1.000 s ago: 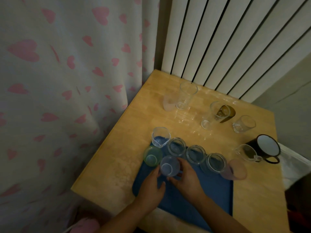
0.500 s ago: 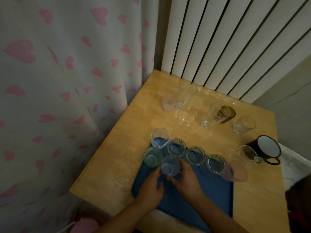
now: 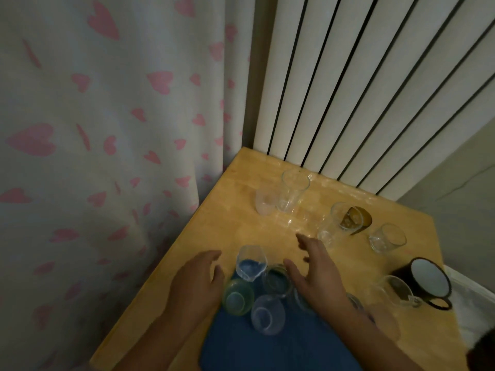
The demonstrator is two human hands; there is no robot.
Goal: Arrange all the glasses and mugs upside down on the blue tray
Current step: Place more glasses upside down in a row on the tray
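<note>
The blue tray point(image 3: 281, 346) lies at the table's near edge with several upturned glasses on its far end: a clear one point(image 3: 251, 263), a green one point(image 3: 238, 300), a bluish one point(image 3: 267, 315) and a jar-like one point(image 3: 276, 280). My left hand point(image 3: 197, 285) hovers open just left of the green glass. My right hand point(image 3: 316, 274) reaches forward over the row, fingers spread, empty, hiding other glasses. Farther back stand a tall clear glass point(image 3: 292, 192), a frosted pink cup point(image 3: 265, 203), a tilted glass point(image 3: 330, 223), an amber mug point(image 3: 357, 219) and a short tumbler point(image 3: 387, 238).
A black mug with white inside point(image 3: 426, 282) and a clear handled mug point(image 3: 396, 291) sit at the right edge of the wooden table point(image 3: 187, 314). A heart-print curtain point(image 3: 107, 156) hangs left; a ribbed white radiator point(image 3: 361, 89) stands behind the table.
Both hands have let go of the bluish glass, now standing on the tray. The right hand has moved forward toward the far glasses; the left hand has shifted left and forward.
</note>
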